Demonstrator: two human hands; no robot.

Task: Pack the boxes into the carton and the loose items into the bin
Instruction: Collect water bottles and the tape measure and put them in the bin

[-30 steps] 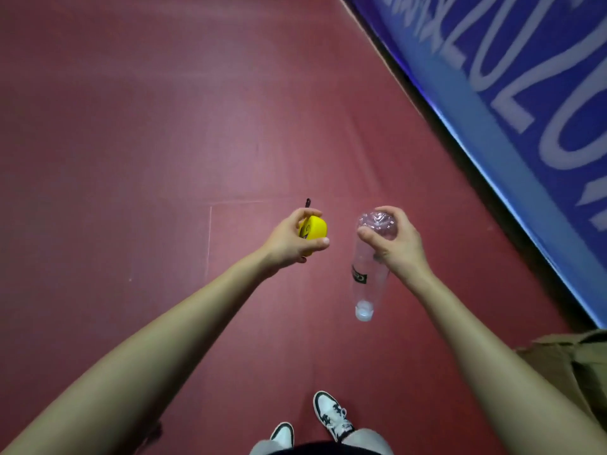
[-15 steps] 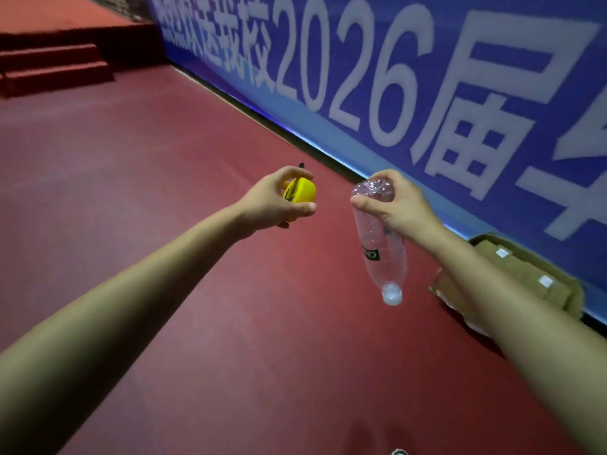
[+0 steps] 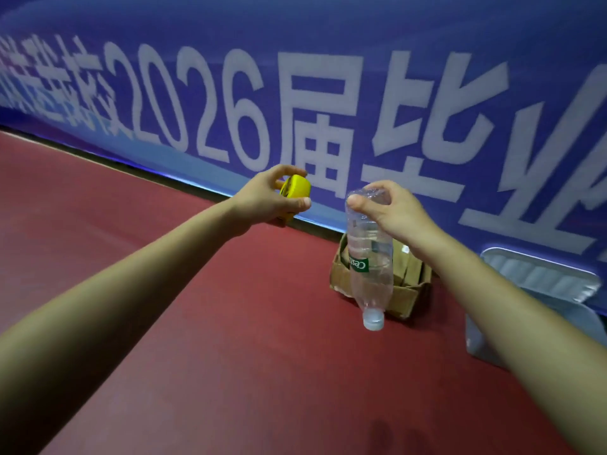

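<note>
Gripping a yellow round item, the left hand is raised in front of a blue banner with white characters. Thumb and fingers wrap around the item's sides; its exact kind cannot be determined, as motion blur softens it.

The right hand holds a clear plastic bottle by its base, fingers closed around that end. The bottle hangs upside down, with its white cap at the lowest point and a green label band around the middle. It appears empty.

Below and behind the bottle, an open cardboard carton sits on the red floor, close to the foot of the banner. Its flaps stand up, and the bottle overlaps its left portion in the view. Contents of the carton are not readable.

To the right of the carton, a pale grey plastic bin rests against the banner; the right forearm covers part of it. Both forearms extend from the lower corners of the view, the two hands apart from each other.
</note>
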